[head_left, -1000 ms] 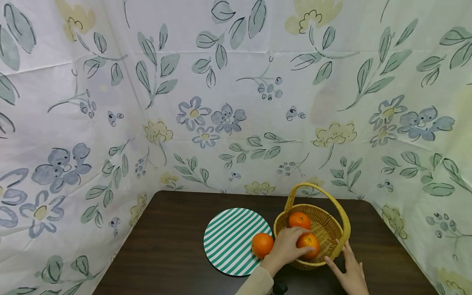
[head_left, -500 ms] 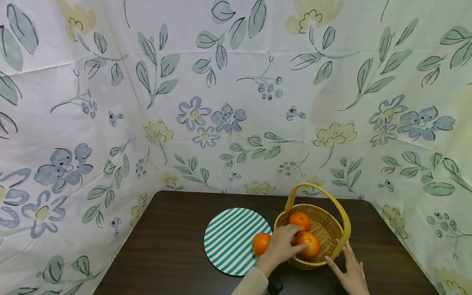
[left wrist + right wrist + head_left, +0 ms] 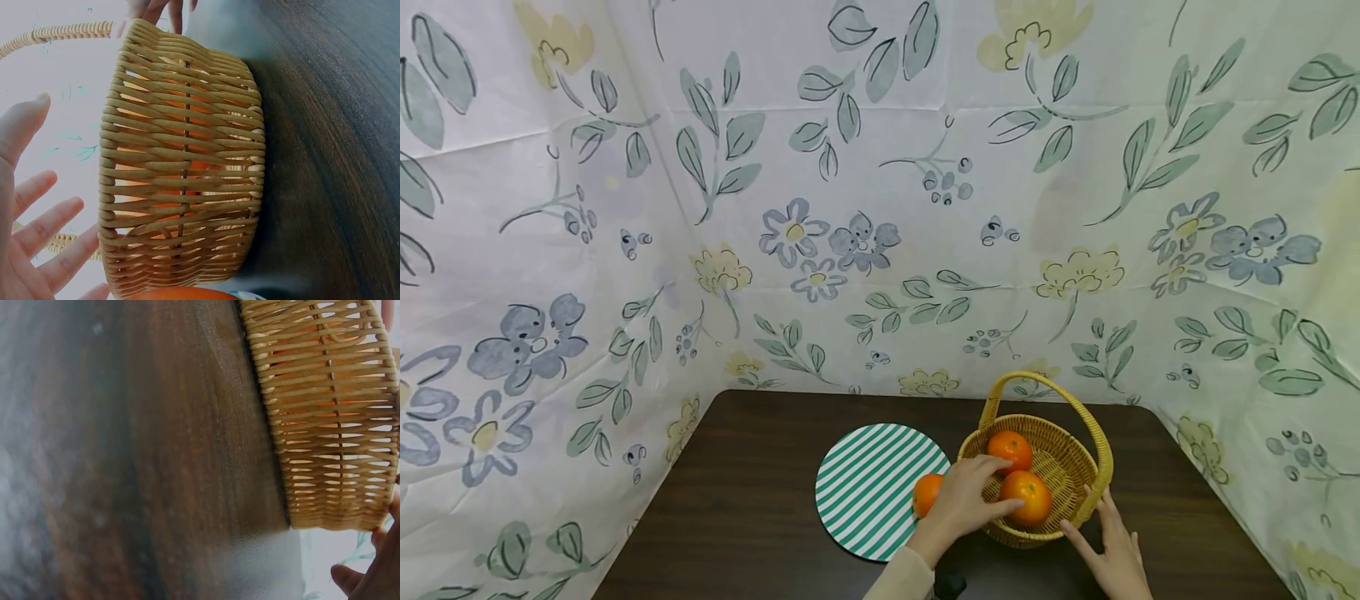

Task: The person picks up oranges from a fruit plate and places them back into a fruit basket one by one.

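Seemingly mid-placing and next needing withdrawal, the spread left hand (image 3: 961, 502) sits beside two round orange fruits (image 3: 1030, 502) in the yellow wicker basket (image 3: 1066, 468) toward the dark desk's (image 3: 737, 492) right edge, spread right hand (image 3: 1116, 554) touching it.

On the dark table (image 3: 737, 500), a wicker basket (image 3: 1067, 471) with a tall arched handle (image 3: 1078, 408) holds two oranges — one farther back (image 3: 1010, 450), one nearer (image 3: 1026, 498) — and the person's left hand (image 3: 958, 504) reaches over its near left rim, fingers spread about the nearer fruit. The right hand (image 3: 1111, 550) touches the basket's right side by the handle's foot. Just left, a third orange (image 3: 927, 493), partly hidden by the left hand, sits at the edge of a round green-and-white striped mat (image 3: 868, 483), with flowered cloth (image 3: 940, 325) hanging behind.
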### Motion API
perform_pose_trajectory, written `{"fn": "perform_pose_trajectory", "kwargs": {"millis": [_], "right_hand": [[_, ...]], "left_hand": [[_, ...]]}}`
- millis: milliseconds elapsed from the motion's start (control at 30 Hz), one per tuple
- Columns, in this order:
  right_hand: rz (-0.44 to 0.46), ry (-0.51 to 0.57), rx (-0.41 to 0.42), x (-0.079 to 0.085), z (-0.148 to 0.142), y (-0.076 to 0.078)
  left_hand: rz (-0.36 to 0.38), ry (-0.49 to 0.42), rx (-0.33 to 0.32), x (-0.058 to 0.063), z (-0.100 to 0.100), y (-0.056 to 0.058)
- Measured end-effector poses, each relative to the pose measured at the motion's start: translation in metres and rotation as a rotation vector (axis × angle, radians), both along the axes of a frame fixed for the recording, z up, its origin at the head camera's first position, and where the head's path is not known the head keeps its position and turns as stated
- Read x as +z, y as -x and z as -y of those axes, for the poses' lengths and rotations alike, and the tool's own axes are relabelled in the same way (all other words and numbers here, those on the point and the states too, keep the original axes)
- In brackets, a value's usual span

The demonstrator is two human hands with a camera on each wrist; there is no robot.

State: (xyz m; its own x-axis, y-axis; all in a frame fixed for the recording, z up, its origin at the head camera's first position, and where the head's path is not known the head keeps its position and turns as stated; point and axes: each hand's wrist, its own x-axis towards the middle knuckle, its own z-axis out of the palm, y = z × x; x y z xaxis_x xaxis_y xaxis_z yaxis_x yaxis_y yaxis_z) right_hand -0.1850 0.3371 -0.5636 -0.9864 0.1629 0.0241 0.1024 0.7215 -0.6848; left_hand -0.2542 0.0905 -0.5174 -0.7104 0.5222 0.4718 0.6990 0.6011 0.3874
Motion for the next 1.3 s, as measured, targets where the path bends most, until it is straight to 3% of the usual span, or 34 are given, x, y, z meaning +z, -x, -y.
{"fn": "perform_pose_trajectory", "kwargs": {"millis": [300, 733, 967, 1300], "right_hand": [[-0.002, 0.006, 0.003, 0.001, -0.001, 0.001], [0.032, 0.007, -0.004, 0.001, 0.000, 0.002], [0.009, 0.019, -0.002, 0.001, 0.001, 0.001], [-0.005, 0.025, 0.002, 0.001, 0.000, 0.001]], "left_hand": [[0.017, 0.028, -0.019, 0.004, 0.008, -0.006], [0.031, 0.014, -0.034, -0.001, 0.021, -0.006], [0.019, -0.019, -0.045, -0.006, 0.031, -0.008], [-0.029, -0.038, -0.009, -0.012, 0.043, -0.007]]}}
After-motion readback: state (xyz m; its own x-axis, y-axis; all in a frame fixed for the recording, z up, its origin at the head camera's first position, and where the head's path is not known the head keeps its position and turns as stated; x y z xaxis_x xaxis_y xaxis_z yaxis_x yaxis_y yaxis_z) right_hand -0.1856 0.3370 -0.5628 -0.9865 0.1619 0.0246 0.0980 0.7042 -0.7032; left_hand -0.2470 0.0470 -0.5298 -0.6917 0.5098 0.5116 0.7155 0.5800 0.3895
